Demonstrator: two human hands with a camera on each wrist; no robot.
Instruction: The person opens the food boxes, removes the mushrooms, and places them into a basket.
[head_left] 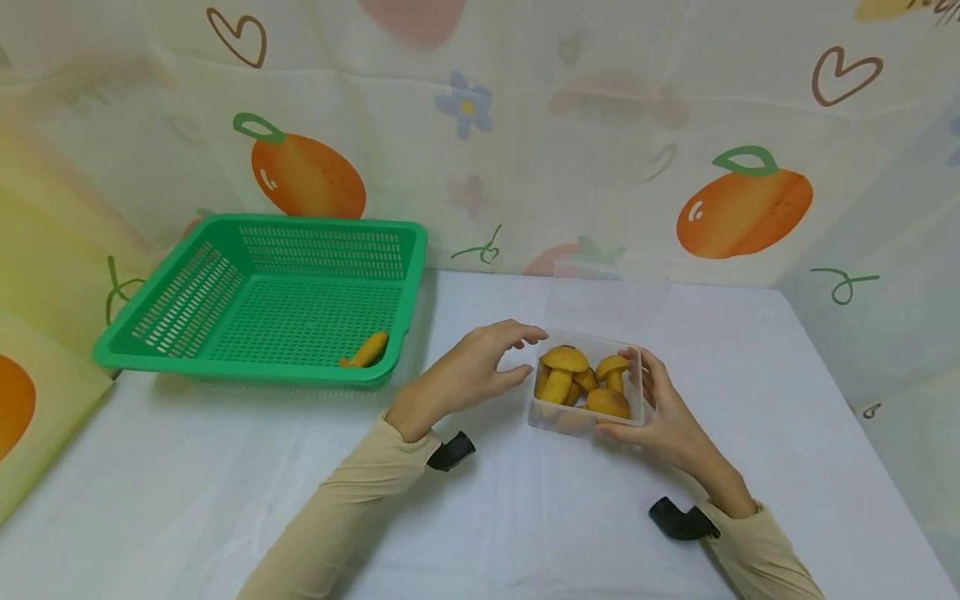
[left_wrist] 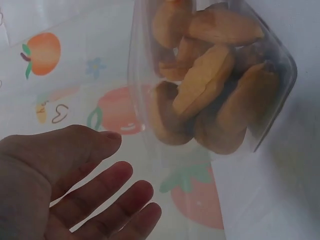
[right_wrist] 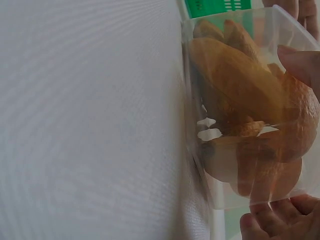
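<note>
Holding the clear box (head_left: 558, 417): right of centre in the frame, mushrooms (head_left: 564, 360) inside.
Right hand (head_left: 672, 425): thumb and fingers grip its right end — light, even pressure should spare the walls.
Left hand (head_left: 467, 375): holds nothing, thumb and fingers apart, near the box's left end.
Green basket (head_left: 225, 367): left — one piece (head_left: 369, 349) inside.
Lettering (head_left: 947, 9): cut off, upper right; unreadable.

Long sleeves, both plain beige/khaki, matching, kinda soft-looking. Left sleeve (head_left: 352, 508) around 7 o'clock in head view, creases bunching toward cuff. Right sleeve (head_left: 761, 554) between 4 and 5, wrinkled too. Cuffs stop about wrist, left hand (head_left: 472, 367) and right hand (head_left: 667, 417) bare. Stubby black gadget (head_left: 452, 452) at left cuff, roughly 6 o'clock. Bent, elbow-shaped black piece (head_left: 684, 520) at right cuff, half past 4.
</note>
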